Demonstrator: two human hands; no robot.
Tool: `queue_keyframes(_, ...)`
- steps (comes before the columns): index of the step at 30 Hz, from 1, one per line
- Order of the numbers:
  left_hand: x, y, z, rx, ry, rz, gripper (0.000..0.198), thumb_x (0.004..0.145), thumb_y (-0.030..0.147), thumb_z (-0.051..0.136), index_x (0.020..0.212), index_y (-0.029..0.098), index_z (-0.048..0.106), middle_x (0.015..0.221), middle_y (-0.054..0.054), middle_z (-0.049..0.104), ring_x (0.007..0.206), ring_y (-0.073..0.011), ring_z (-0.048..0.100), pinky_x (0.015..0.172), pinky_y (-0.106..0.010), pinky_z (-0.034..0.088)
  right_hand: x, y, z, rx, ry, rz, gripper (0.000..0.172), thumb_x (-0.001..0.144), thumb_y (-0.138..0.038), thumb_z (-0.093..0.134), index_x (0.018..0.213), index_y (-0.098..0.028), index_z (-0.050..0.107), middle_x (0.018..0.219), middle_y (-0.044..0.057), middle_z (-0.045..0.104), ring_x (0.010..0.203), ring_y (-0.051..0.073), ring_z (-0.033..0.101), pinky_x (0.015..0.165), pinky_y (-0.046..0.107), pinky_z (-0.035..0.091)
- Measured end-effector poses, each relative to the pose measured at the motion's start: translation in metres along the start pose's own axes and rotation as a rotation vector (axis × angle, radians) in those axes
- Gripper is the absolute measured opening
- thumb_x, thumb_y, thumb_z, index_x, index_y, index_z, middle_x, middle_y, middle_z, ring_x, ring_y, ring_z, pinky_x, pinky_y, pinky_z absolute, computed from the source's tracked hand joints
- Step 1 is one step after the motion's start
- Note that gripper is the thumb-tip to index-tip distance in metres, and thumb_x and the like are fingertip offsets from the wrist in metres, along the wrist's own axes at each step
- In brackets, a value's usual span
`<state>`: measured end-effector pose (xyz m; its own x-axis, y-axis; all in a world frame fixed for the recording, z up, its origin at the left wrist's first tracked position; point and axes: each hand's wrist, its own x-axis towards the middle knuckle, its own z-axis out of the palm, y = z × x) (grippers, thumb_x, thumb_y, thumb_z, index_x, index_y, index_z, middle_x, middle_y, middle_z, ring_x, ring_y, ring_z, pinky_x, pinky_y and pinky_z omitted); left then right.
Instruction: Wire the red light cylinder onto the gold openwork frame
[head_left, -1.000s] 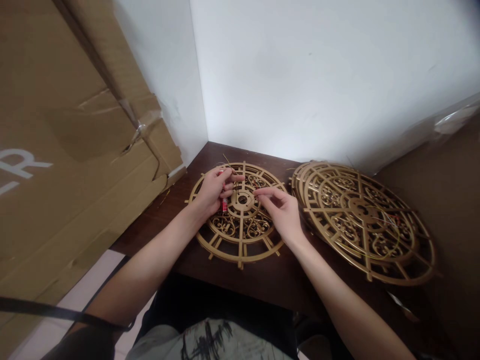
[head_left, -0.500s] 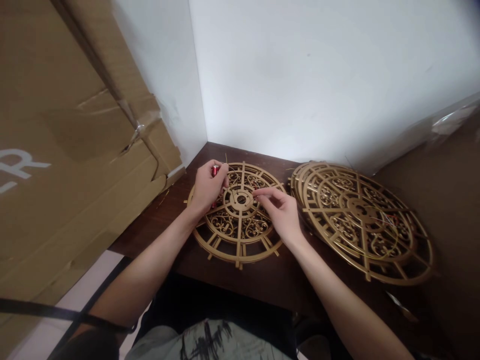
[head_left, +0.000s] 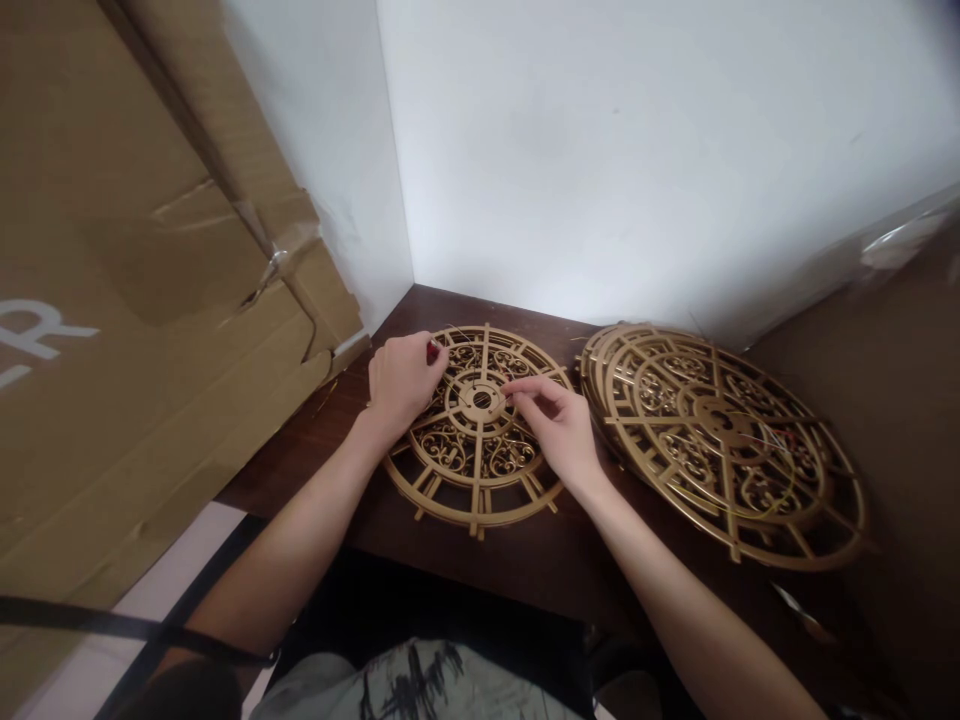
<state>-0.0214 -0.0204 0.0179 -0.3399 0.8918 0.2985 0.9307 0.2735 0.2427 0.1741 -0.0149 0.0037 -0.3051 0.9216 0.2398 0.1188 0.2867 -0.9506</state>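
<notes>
A round gold openwork frame (head_left: 480,490) lies flat on the dark brown table (head_left: 300,450). My left hand (head_left: 405,380) is closed over the frame's upper left part, around a small red object (head_left: 433,350) that shows only in part between its fingers. Thumb and forefinger of my right hand (head_left: 559,425) are pinched just right of the frame's centre hub. What they hold is too small to make out. Thin wires run near the hub between the hands.
Several similar gold frames (head_left: 731,530) are stacked on the right, with thin yellow wire on top. A pointed metal tool (head_left: 799,608) lies at the lower right. A large cardboard box (head_left: 150,300) stands on the left, and white walls (head_left: 600,150) rise behind.
My left hand has moved a little left and turned, so its back now faces up and less of the red object shows. My right hand has hardly moved.
</notes>
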Motion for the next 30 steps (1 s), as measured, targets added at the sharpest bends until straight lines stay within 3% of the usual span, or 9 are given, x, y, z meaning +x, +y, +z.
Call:
queue_keyframes(5, -0.0016, 0.0012, 0.0021, 0.052, -0.037, 0.041, 0.034, 0.084, 0.043, 0.044, 0.082, 0.017, 0.066, 0.077, -0.010, 0.068, 0.071, -0.0237, 0.061, 0.055, -0.028, 0.033, -0.0001, -0.0002, -0.0001, -0.004, -0.007, -0.006, 0.016, 0.079, -0.019, 0.055, 0.084, -0.018, 0.069, 0.085, 0.004, 0.068, 0.076, 0.015, 0.061, 0.073, 0.030, 0.047)
queue_keyframes(11, -0.0024, 0.0025, 0.0024, 0.004, -0.040, 0.120, 0.034, 0.084, 0.043, 0.045, 0.075, 0.017, 0.064, 0.073, -0.009, 0.067, 0.065, -0.0210, 0.060, 0.053, -0.028, 0.029, -0.0001, -0.0011, 0.0001, -0.013, -0.010, -0.013, 0.016, 0.079, -0.018, 0.054, 0.084, -0.018, 0.069, 0.085, 0.003, 0.068, 0.077, 0.015, 0.061, 0.073, 0.029, 0.047)
queue_keyframes(18, -0.0018, 0.0049, 0.0042, -0.206, 0.027, 0.220, 0.037, 0.085, 0.044, 0.045, 0.069, 0.016, 0.062, 0.065, -0.005, 0.063, 0.057, -0.0156, 0.052, 0.054, -0.027, 0.030, -0.0006, 0.0000, -0.0003, -0.038, -0.013, -0.033, 0.017, 0.080, -0.017, 0.054, 0.085, -0.018, 0.069, 0.087, 0.003, 0.068, 0.079, 0.015, 0.061, 0.075, 0.029, 0.047)
queue_keyframes(30, -0.0021, 0.0075, -0.0010, -0.643, 0.258, 0.220, 0.032, 0.090, 0.039, 0.043, 0.091, 0.015, 0.064, 0.085, -0.005, 0.064, 0.073, -0.0121, 0.055, 0.068, -0.025, 0.041, -0.0005, 0.0013, -0.0006, -0.041, -0.020, -0.027, 0.016, 0.081, -0.019, 0.053, 0.086, -0.017, 0.069, 0.086, 0.004, 0.067, 0.078, 0.016, 0.061, 0.074, 0.030, 0.047)
